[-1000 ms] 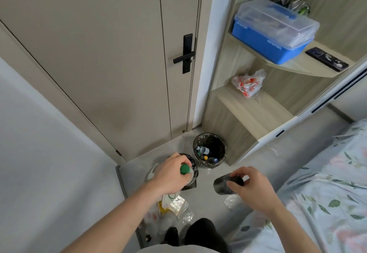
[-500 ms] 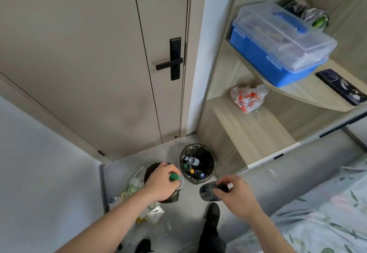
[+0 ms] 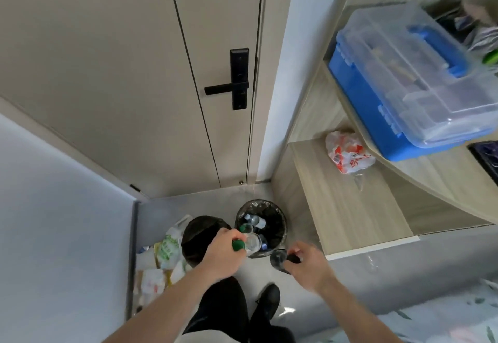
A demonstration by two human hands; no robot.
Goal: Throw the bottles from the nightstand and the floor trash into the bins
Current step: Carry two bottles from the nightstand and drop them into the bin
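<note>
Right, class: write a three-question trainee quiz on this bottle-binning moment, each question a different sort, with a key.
1. True or false: the left hand grips a green-capped bottle.
2. Which bin already shows bottles inside: A) the left bin B) the right bin?
3. Fill in: the right hand holds a ____ bottle.

Key: 1 true; 2 B; 3 dark.
</note>
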